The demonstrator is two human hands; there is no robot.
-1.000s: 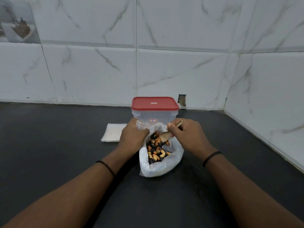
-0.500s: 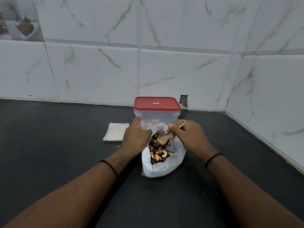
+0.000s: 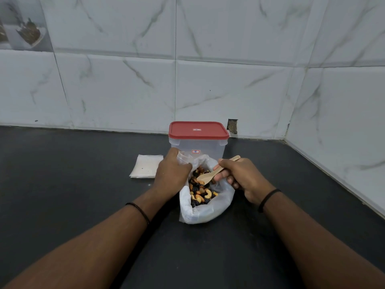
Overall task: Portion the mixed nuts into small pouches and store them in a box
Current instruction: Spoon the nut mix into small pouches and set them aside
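Dark grey matte countertop (image 3: pixel 73 195) running to a corner of white marble-patterned wall tiles (image 3: pixel 229 90). Near centre, open translucent white plastic bag (image 3: pixel 205 212) slumped on the counter, mouth up, holding mixed nuts (image 3: pixel 201 195): pale cashews, brown kernels, dark raisin-like pieces. Left hand (image 3: pixel 171 176) at the bag's far-left rim, fingers curled and pinching a small clear plastic pouch (image 3: pixel 184 159) held up just above the bag's mouth; whether the pouch is open or holds anything, cannot tell. Right hand (image 3: pixel 239 177) on the bag's right side, thumb and curled fingers gripping the handle of a small light wooden spoon (image 3: pixel 214 173). Spoon tilted, handle end poking up and far-right past the knuckles, bowl pointing down-left over the nuts, at or just above their surface; contact not certain. Bowl looks bare. Thin black band (image 3: pixel 138 209) on the left wrist, thin black wristband (image 3: pixel 268 199) on the right wrist. Directly behind the bag, touching or nearly so, tall clear rectangular plastic storage box (image 3: pixel 210 148) with red snap-on lid (image 3: pixel 198 130) closed, small red-edged label on its front wall. Contents of box not discernible. Left of the box and just beyond the left hand, flat stack of white-clear empty pouches (image 3: pixel 145 165) lying on the counter. Small dark hole in the wall (image 3: pixel 232 126) just right of the lid, at the base of the tiles. Printed decorative tile (image 3: pixel 23 30) at far top left.
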